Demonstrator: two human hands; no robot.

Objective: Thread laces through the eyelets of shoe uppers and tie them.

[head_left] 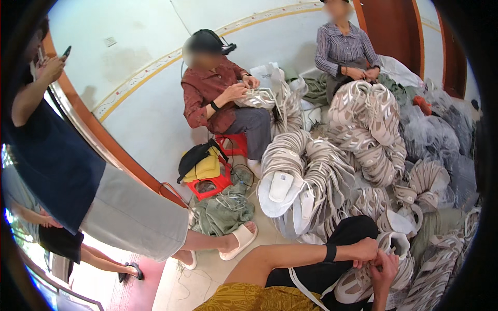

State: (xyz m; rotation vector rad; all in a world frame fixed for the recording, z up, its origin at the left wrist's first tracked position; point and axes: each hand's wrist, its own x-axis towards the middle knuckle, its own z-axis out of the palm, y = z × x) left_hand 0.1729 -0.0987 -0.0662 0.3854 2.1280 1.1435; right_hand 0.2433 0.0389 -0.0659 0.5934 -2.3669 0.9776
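Observation:
My left hand (364,250), with a dark band on its wrist, is closed, fingertips bent inward. Close against it, my right hand (385,266) pinches too; whatever is between the fingers is too small to make out. Beneath both hands a beige-and-white shoe upper (354,285) rests by my dark-clothed leg (355,230). Another pale upper (396,243) with its opening showing lies just beyond my fingers. A long white strap or lace (302,284) trails across my lap.
Nested stacks of shoe uppers (282,155) rise ahead of me, with more bundles (433,269) at right. Grey plastic bags (441,135) heap behind. Two seated people (215,90) (345,49) handle uppers or sit beside them. A standing person (57,145), red stools (212,181) and green cloth (225,207) are left.

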